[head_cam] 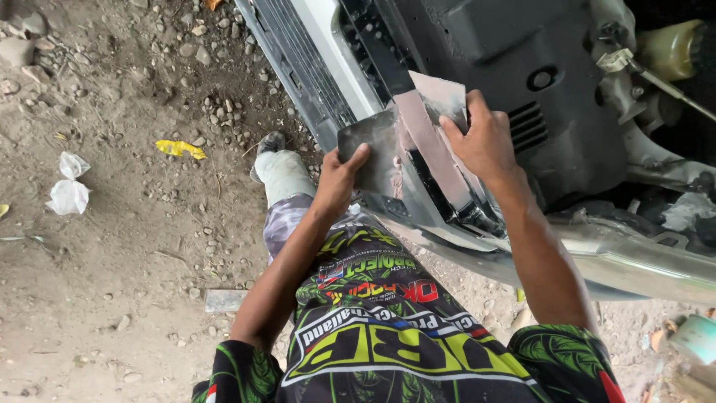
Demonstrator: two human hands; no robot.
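- While the left hand (339, 179) closes its grip on a flat grey metal spreader plate (369, 149), pinkish filler paste (429, 145) lies beside it.
- Right hand (485, 142) clasps a second grey metal scraper blade (440, 97) over the car's grey front bumper (634, 261).

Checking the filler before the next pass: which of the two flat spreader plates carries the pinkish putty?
The spreader plate under the right hand: a pinkish band runs along it. The darker plate in the left hand looks grey, without pink.

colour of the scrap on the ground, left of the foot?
Yellow scrap, lying on the dirt; head view.
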